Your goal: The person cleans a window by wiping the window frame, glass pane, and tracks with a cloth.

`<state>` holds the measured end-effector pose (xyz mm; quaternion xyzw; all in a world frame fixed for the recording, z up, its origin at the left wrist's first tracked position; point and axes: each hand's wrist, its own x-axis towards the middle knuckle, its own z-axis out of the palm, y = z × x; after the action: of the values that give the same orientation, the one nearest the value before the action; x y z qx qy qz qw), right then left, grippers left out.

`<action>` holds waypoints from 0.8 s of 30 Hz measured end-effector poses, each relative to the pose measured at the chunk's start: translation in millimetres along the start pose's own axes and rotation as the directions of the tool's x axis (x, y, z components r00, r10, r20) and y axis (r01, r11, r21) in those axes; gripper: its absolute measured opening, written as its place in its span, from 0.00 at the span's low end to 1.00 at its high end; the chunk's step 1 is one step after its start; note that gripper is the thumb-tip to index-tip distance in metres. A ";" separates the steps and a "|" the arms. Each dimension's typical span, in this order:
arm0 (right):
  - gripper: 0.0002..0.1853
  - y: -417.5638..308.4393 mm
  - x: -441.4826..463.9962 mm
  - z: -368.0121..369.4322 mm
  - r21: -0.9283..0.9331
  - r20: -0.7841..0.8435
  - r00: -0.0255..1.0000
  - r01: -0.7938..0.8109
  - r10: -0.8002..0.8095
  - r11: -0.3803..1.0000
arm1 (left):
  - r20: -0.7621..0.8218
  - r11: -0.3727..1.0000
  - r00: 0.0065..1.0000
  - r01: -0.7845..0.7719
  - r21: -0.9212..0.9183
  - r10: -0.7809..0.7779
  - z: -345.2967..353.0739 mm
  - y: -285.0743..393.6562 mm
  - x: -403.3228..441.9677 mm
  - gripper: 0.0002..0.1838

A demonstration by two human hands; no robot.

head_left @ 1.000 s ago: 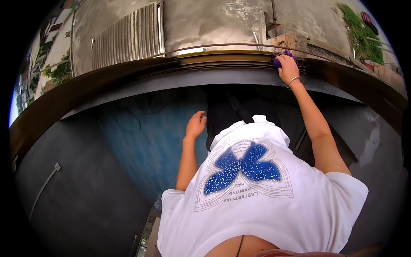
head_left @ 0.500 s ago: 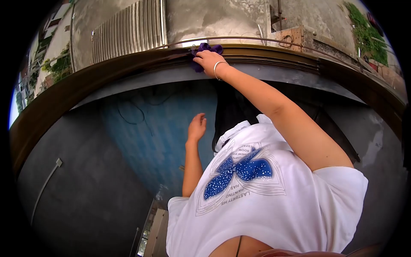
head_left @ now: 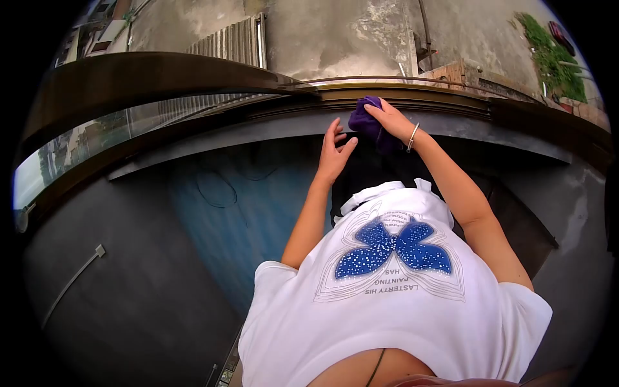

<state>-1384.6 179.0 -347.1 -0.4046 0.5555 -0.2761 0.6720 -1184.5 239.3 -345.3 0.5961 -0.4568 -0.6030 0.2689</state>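
A purple cloth (head_left: 369, 122) is clamped in the fingers of the right hand (head_left: 392, 121), over the edge of a grey sill (head_left: 264, 131) beside a brown window track (head_left: 412, 95); open space is left beyond. Nearby, the left hand (head_left: 332, 155) is raised, fingers apart. "LASTERTY HIS PAINTING HAS" is printed on the white shirt (head_left: 412, 329).

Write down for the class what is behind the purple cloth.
The grey sill shows on both sides of the purple cloth, which the right hand holds in front of it. The stretch directly behind is covered, so its surface there cannot be seen.
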 end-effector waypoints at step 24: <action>0.18 35.5 -65.4 103.4 -0.389 -0.086 0.992 0.055 -0.096 0.920 | -0.023 0.466 0.977 0.080 -0.881 -0.212 -149.4 -28.9 -24.4 0.23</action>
<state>-1302.2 275.7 -337.3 -0.5352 0.6168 -0.2078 0.5384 -1030.5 238.8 -339.8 0.4501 -0.0145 -0.7320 0.5113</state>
